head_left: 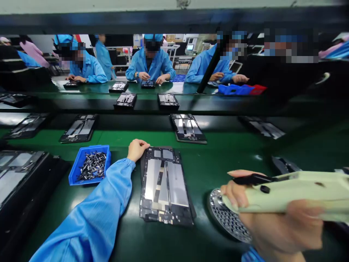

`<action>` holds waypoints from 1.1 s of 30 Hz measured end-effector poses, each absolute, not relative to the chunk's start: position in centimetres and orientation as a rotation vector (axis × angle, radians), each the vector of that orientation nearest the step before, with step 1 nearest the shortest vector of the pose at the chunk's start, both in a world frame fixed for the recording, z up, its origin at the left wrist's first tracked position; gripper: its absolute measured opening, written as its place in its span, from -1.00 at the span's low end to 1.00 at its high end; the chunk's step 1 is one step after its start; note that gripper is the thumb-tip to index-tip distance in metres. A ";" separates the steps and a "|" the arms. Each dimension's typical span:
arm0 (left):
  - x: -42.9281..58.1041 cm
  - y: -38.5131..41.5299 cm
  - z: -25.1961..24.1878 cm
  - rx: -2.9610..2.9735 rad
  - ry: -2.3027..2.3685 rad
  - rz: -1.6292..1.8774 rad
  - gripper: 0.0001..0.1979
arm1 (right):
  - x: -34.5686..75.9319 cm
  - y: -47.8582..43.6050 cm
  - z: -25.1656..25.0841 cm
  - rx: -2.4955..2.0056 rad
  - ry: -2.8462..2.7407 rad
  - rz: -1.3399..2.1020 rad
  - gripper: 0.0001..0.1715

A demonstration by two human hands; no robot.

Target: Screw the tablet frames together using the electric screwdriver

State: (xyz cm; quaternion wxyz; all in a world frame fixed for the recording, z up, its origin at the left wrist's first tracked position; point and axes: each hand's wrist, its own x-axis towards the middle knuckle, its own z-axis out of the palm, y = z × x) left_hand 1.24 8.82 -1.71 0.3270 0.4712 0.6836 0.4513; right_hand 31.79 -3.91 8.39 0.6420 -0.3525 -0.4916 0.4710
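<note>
My left hand (137, 150), loosely curled, steadies the top edge of the tablet housing (152, 178) at centre, while my right hand (275, 222) grips a pale green hand tool (297, 193) firmly above the perforated metal tray (227, 214) at lower right.

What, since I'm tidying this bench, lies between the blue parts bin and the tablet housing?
Between the blue parts bin and the tablet housing the head view shows the person's left hand and blue sleeve over the green mat.
</note>
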 end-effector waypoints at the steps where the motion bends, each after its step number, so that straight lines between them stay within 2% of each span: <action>1: 1.1 8.9 -1.8 1.236 1.778 1.164 -0.88 | 31.1 -3.6 8.5 -0.787 -1.136 1.089 -0.30; 9: 1.3 8.7 -2.5 1.225 1.722 1.096 -0.83 | 26.9 -1.3 8.5 -0.691 -1.256 1.139 -0.29; 21: 1.6 7.9 -2.5 1.420 1.823 1.006 -0.95 | 16.4 7.2 6.7 -0.620 -1.164 1.139 -0.32; 33: 1.1 8.9 -3.4 1.369 1.690 1.004 -0.85 | 12.1 10.8 5.3 -0.677 -1.043 1.142 -0.28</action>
